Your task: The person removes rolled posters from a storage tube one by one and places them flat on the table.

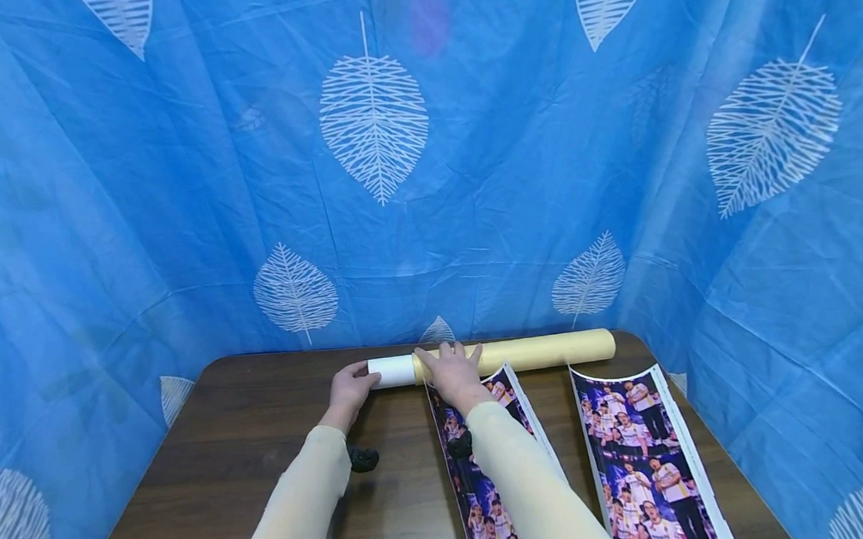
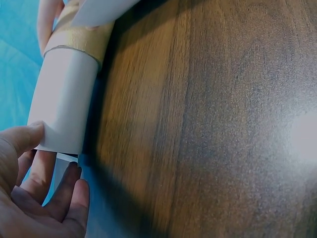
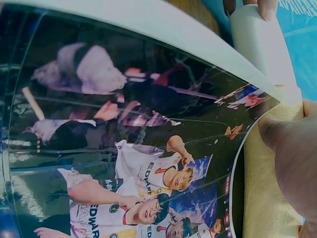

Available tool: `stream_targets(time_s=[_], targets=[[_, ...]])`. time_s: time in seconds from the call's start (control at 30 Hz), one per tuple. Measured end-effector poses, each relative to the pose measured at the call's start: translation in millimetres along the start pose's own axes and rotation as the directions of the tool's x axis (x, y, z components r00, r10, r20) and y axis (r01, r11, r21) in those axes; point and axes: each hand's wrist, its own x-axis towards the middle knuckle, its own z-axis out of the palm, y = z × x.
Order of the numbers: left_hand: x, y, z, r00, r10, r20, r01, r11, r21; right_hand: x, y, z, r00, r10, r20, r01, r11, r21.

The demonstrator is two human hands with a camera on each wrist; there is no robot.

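A white paper roll (image 1: 392, 372) sticks out of the left end of a long pale-gold tube (image 1: 546, 351) at the table's far edge. My left hand (image 1: 350, 389) pinches the roll's free end. In the left wrist view the thumb (image 2: 30, 135) presses on its outer wall, while other fingers lie at the open end. My right hand (image 1: 456, 376) grips the tube close to where the roll goes in. Under the right forearm lies a curling printed poster (image 1: 487, 499), whose white-edged sheet bulges up beside the tube in the right wrist view.
A second curled poster (image 1: 628, 448) with group photos lies at the right of the dark wooden table (image 1: 264, 456). A blue curtain (image 1: 470, 175) with white leaf prints hangs behind and along both sides.
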Motion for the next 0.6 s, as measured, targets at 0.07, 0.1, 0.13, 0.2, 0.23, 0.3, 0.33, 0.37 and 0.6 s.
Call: stream_targets(time_s=[0.07,0.1,0.13,0.2,0.23,0.3,0.33,0.37,0.6], targets=[[-0.1,0.1,-1.4,1.000,0.001,0.001,-0.001,1.000,0.002,-0.8,-0.4,-0.7,1.000,-0.002,-0.006,0.002,1.000,-0.001],[-0.2,0.2,-2.2,1.000,-0.001,0.001,0.001,1.000,0.000,-1.0,-0.5,-0.9,1.000,-0.003,-0.007,0.003,1.000,0.000],[-0.4,0.3,-2.9,1.000,0.002,0.002,-0.002,1.000,0.001,-1.0,-0.4,-0.7,1.000,-0.004,-0.008,0.004,1.000,-0.001],[-0.8,0.9,-4.4,1.000,0.005,0.003,-0.005,1.000,0.003,-0.9,0.0,-0.2,1.000,-0.007,-0.010,0.007,1.000,-0.001],[-1.2,1.3,-5.1,1.000,0.004,0.004,-0.004,1.000,0.003,-0.6,0.3,0.5,1.000,-0.008,-0.010,0.008,1.000,0.001],[-1.9,2.6,-6.8,1.000,0.006,0.009,-0.006,1.000,0.002,0.0,1.0,1.6,1.000,-0.009,-0.012,0.009,1.000,0.005],[-2.3,2.9,-7.5,1.000,0.007,0.011,-0.007,1.000,0.003,0.5,1.4,2.2,1.000,-0.010,-0.013,0.010,1.000,0.004],[-2.6,3.3,-8.3,1.000,0.005,0.013,-0.005,1.000,0.003,0.5,1.6,2.3,1.000,-0.011,-0.015,0.011,1.000,0.004],[-1.7,2.1,-12.7,1.000,0.000,0.018,0.000,1.000,0.016,1.5,2.6,3.1,1.000,-0.014,-0.021,0.014,1.000,0.011]])
